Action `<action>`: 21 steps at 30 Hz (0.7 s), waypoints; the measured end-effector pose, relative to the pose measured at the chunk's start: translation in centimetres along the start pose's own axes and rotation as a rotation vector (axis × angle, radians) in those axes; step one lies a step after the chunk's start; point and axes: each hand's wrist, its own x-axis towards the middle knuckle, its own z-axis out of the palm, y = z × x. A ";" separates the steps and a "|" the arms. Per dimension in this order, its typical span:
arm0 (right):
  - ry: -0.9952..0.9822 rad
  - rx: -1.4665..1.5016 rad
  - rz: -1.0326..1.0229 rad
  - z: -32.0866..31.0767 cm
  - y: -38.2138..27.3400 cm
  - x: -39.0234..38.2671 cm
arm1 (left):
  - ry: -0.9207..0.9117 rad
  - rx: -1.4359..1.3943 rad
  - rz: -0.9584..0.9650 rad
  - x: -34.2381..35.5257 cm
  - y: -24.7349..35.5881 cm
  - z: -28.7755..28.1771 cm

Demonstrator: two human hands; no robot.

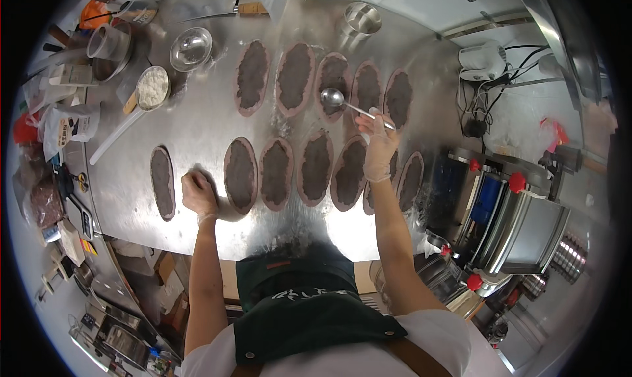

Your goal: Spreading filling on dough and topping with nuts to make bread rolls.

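Note:
My right hand [378,145], in a clear thin glove, grips the handle of a round-bowled metal spoon [332,98]. The bowl rests over the dark grey spread on one oval piece of mauve dough [334,71] in the far row. More such ovals, each a mauve rim around dark paste, lie in two rows; one near-row oval [315,168] is left of my right wrist. My left hand [199,196] is closed in a fist against the steel table, between a narrow oval [162,183] on its left and a wider one [240,175] on its right.
On the far left sit a sieve of white powder [153,87] and a clear glass bowl [191,49]. A metal cup [362,19] and a knife [251,8] lie along the back. To the right stands a steel roller machine [517,229] with red knobs. Bags crowd the left edge.

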 end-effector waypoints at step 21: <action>0.104 0.025 -0.099 2.4 -0.1 5.6 | 0.025 0.006 0.014 -0.1 0.2 0.1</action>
